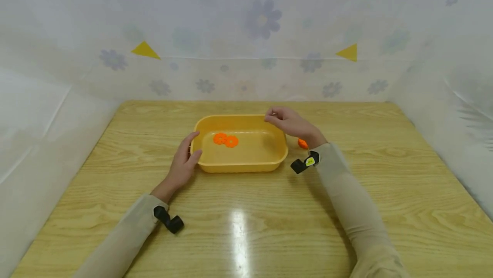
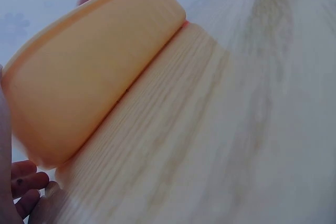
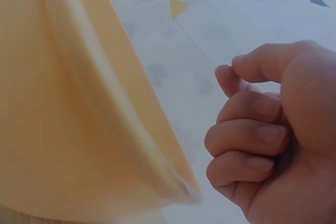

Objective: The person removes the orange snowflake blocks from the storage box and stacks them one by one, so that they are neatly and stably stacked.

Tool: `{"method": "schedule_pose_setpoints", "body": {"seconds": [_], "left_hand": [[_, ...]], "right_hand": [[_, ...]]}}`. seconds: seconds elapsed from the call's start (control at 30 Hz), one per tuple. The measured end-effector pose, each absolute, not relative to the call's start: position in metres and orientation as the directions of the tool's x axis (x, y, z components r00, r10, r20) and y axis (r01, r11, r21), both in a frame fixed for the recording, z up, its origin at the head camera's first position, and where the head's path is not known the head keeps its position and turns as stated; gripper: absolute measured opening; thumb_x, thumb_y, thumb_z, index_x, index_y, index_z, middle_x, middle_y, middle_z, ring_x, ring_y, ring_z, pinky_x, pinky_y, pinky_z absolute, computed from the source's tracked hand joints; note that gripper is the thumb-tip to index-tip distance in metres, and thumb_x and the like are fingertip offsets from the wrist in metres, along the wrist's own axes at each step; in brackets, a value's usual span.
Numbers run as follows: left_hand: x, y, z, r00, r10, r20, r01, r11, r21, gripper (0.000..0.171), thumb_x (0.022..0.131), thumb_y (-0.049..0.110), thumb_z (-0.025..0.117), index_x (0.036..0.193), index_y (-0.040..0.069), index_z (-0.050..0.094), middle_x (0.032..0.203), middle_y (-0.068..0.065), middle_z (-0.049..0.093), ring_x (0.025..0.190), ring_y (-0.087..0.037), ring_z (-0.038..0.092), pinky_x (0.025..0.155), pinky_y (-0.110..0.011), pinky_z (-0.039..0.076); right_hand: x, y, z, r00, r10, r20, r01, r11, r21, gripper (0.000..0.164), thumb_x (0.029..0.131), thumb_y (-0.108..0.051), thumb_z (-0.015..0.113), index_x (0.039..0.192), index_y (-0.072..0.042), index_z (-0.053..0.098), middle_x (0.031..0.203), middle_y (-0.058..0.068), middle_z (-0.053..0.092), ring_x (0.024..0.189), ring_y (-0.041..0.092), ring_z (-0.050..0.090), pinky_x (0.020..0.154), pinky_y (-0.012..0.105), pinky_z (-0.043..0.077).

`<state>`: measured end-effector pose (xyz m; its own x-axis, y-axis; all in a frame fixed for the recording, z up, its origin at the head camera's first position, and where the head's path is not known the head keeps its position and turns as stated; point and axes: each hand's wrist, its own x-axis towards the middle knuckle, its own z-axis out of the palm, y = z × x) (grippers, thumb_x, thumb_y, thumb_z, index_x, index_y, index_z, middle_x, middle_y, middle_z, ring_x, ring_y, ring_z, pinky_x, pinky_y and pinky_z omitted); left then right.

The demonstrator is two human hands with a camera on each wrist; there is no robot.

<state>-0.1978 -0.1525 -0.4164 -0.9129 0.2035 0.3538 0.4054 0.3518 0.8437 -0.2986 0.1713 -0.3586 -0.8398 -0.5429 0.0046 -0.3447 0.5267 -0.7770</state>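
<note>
A yellow plastic basin (image 1: 239, 168) stands on the table. On its floor, left of the middle, lie two orange flower-shaped discs, one disc (image 1: 220, 138) touching the other disc (image 1: 231, 142). My left hand (image 1: 182, 162) grips the basin's left end, thumb and forefinger over the rim; its other fingers (image 2: 31, 182) show low beside the wall in the left wrist view. Above the basin's back right corner is my right hand (image 1: 290, 122). Its fingers (image 3: 247, 135) are curled, with thumb and forefinger tips meeting; I see nothing between them.
Another orange piece (image 1: 303, 143) lies on the table right of the basin, partly hidden by the right wrist. Behind the wooden table (image 1: 185, 243) hangs a pale flowered cloth (image 1: 231, 30) with two yellow triangles. Similar cloth closes off both sides.
</note>
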Motion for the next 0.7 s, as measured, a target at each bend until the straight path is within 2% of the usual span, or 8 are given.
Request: {"method": "schedule_pose_setpoints", "body": {"seconds": [0.07,0.27,0.43,0.5,0.57,0.63,0.7], "left_hand": [[-0.198,-0.153,-0.416,-0.913,0.203,0.353,0.405,0.357,0.842,0.048,0.096,-0.002,0.047,0.141,-0.013,0.034,0.144,-0.034,0.034,0.120,-0.043,0.044,0.087,-0.003,0.031],[-0.200,-0.153,-0.418,-0.918,0.197,0.345,0.396,0.368,0.841,0.048,0.097,-0.001,0.048,0.142,-0.012,0.034,0.145,-0.033,0.035,0.123,-0.041,0.043,0.090,-0.005,0.030],[-0.201,-0.152,-0.422,-0.915,0.203,0.349,0.402,0.372,0.837,0.049,0.097,0.000,0.048,0.142,-0.012,0.034,0.145,-0.032,0.035,0.125,-0.045,0.042,0.095,-0.016,0.034],[-0.202,-0.152,-0.423,-0.913,0.201,0.355,0.406,0.362,0.839,0.048,0.097,0.000,0.048,0.142,-0.012,0.034,0.145,-0.032,0.035,0.123,-0.045,0.044,0.092,-0.016,0.037],[-0.203,-0.152,-0.424,-0.910,0.198,0.364,0.413,0.358,0.838,0.048,0.096,-0.001,0.048,0.141,-0.012,0.034,0.144,-0.033,0.035,0.119,-0.044,0.046,0.088,-0.010,0.037],[-0.204,-0.153,-0.424,-0.907,0.199,0.371,0.419,0.355,0.836,0.048,0.096,-0.002,0.048,0.141,-0.012,0.034,0.144,-0.033,0.035,0.118,-0.043,0.047,0.086,-0.005,0.034],[-0.204,-0.152,-0.423,-0.906,0.201,0.372,0.421,0.355,0.835,0.048,0.096,-0.002,0.048,0.141,-0.013,0.035,0.144,-0.034,0.035,0.120,-0.042,0.046,0.087,-0.004,0.033]], "right_hand": [[-0.299,0.167,-0.357,-0.837,-0.546,-0.003,-0.349,0.538,-0.768,0.029,0.102,-0.027,0.047,0.108,-0.001,0.058,0.106,0.016,0.059,0.093,0.031,0.051,0.082,0.037,0.040],[-0.302,0.158,-0.355,-0.823,-0.568,0.015,-0.374,0.522,-0.767,0.025,0.102,-0.022,0.048,0.108,0.000,0.058,0.108,0.017,0.060,0.096,0.029,0.054,0.084,0.036,0.041],[-0.303,0.154,-0.351,-0.802,-0.598,0.006,-0.372,0.491,-0.787,0.027,0.102,-0.019,0.047,0.109,0.005,0.055,0.107,0.025,0.056,0.092,0.038,0.049,0.078,0.035,0.039],[-0.303,0.153,-0.346,-0.795,-0.607,-0.006,-0.368,0.489,-0.791,0.029,0.103,-0.021,0.046,0.109,0.006,0.054,0.108,0.026,0.055,0.092,0.040,0.048,0.078,0.036,0.038],[-0.303,0.151,-0.342,-0.788,-0.616,-0.015,-0.366,0.487,-0.793,0.031,0.103,-0.023,0.046,0.110,0.006,0.053,0.108,0.026,0.054,0.093,0.040,0.048,0.079,0.037,0.037],[-0.304,0.149,-0.339,-0.780,-0.625,-0.018,-0.372,0.487,-0.790,0.031,0.102,-0.025,0.047,0.109,0.005,0.053,0.104,0.022,0.055,0.090,0.035,0.049,0.078,0.036,0.037],[-0.305,0.148,-0.337,-0.769,-0.639,-0.019,-0.377,0.476,-0.794,0.031,0.102,-0.026,0.047,0.107,0.004,0.054,0.088,0.016,0.052,0.078,0.028,0.048,0.073,0.033,0.037]]}}
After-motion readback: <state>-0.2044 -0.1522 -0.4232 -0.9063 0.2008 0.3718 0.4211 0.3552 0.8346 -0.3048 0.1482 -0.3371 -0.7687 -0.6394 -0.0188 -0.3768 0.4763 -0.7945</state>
